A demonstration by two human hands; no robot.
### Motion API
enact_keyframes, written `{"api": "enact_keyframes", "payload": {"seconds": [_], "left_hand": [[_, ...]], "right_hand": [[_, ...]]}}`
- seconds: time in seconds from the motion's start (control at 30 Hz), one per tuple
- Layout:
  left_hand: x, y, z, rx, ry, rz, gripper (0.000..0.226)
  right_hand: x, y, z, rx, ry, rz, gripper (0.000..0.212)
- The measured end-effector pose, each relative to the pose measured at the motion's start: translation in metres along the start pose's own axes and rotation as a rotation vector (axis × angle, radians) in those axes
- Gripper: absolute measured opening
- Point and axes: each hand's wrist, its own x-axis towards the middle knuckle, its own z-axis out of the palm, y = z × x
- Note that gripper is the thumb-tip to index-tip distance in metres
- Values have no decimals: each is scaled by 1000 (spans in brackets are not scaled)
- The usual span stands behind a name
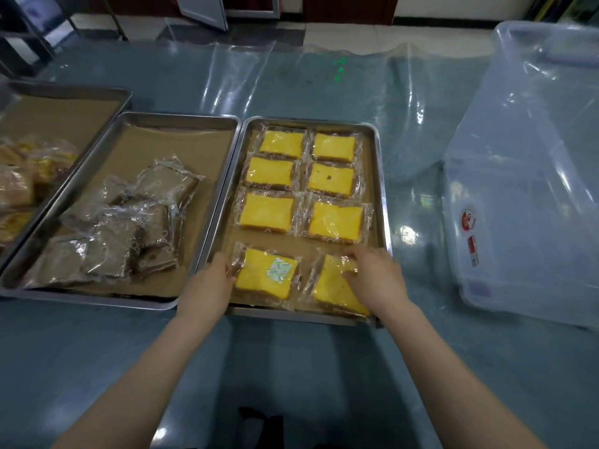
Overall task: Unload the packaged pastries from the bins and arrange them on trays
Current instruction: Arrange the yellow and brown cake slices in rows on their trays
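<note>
Where both forearms reach across the blue-grey surface (291, 367), the hands are set apart, each on its own packet in the nearest row of the right tray (384, 189).

Left hand (210, 283): fingers curled onto the left wrapper edge of the near-left packet (259, 280), a yellow pastry slice carrying a small white sachet.

Right hand (376, 277): fingers curled over the far right corner of the near-right packet (334, 293), which lies askew with its near end at the tray's front rim.

Both packets rest on the brown paper lining. Beyond them, six further yellow packets (267, 212) lie flat in two columns of three, roughly squared.

Just beside this tray on the left, the middle tray (181, 119) holds a loose, overlapping heap of brown packets (129, 228).

Further left, a third tray (81, 92) is partly out of view, with golden packets (19, 183) at its near end; their detail is blurred.

Right of the trays, well apart, stands a clear plastic bin (525, 176) with red labels on its side.

Clear plastic sheeting (324, 79) covers the far part of the surface.
</note>
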Motion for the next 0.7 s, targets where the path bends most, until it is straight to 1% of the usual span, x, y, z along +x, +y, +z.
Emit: {"api": "enact_keyframes", "payload": {"seconds": [0.03, 0.07, 0.1, 0.13, 0.17, 0.23, 0.3, 0.43, 0.5, 0.6, 0.67, 0.7], "left_hand": [[-3, -1, 1, 31, 58, 31, 18], [-6, 1, 3, 56, 112, 77, 28], [-8, 4, 5, 76, 160, 125, 39], [-9, 7, 7, 97, 184, 173, 49], [-9, 12, 8, 113, 165, 216, 56], [-5, 21, 10, 84, 59, 303, 59], [3, 27, 14, 65, -40, 388, 59], [17, 26, 17, 165, -167, 399, 68], [23, 23, 17, 214, -192, 414, 72], [30, 23, 8, 236, -196, 413, 78], [32, 26, -2, 240, -158, 412, 80], [33, 28, -7, 230, -98, 422, 76]], "right_hand": [[2, -4, 3, -110, 93, -22, 45], [4, -8, 5, -167, 157, -37, 47], [5, -14, 8, -179, 178, -47, 49], [5, -19, 11, -168, 163, -51, 52], [3, -21, 15, -152, 126, -50, 58], [-4, -20, 25, -135, 18, -41, 68], [-12, -13, 34, -139, -70, -41, 72], [-15, -4, 38, -59, -181, -82, 69], [-16, -2, 38, -15, -219, -104, 70], [-18, 0, 36, 45, -187, -105, 73], [-21, -1, 35, 129, -85, -79, 74], [-23, -1, 34, 210, -22, -43, 73]]}}
